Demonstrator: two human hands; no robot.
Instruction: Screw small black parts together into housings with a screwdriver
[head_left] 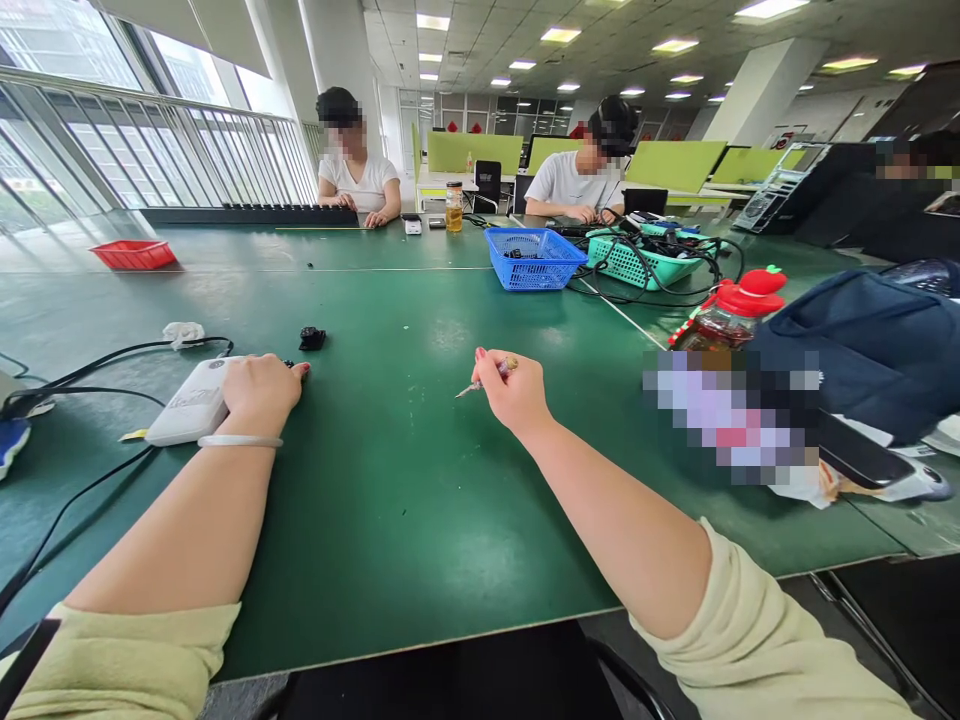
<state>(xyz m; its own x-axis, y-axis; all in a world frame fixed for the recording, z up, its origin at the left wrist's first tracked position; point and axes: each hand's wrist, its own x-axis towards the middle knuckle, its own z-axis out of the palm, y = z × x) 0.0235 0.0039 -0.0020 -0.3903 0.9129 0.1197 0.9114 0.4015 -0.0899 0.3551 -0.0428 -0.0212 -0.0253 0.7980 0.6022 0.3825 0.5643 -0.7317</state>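
- Two bare hands are over the green table (360, 520). Neither one is open flat.
- If the right hand (519, 388) lets its pinch go loose, I think the thin tool (470, 389) could slip out and roll, since it looks slim and smooth.
- The tip looks sharp, so a quick swing could poke a finger or scratch the table.
- The left arm is close to the white box (187, 408). A bump there could push the box or tug the black cables (94, 390).
- The small black part (312, 339) sits loose just past the left hand (261, 387). A careless knuckle could knock it away, and small things are easy to lose.
- The right fingers are closed, with the thumb and first finger pinching the tool. Its fancy handle (511, 365) pokes up by the curled fingers. The metal end sticks out past the thumb, down and toward the left hand. It looks like it is above the table, but I cannot be sure that it does not touch.
- The left fingers are bent and turned down. A bit of something dark (290, 364) peeks out by their tips. I cannot tell if they grip it or just rest on it.
- The tool is well apart from the left fingers, with bare green table between.
- Farther off are a blue basket (536, 270), a green basket (637, 268) and a red tray (135, 256). Two people (360, 182) sit across the table.
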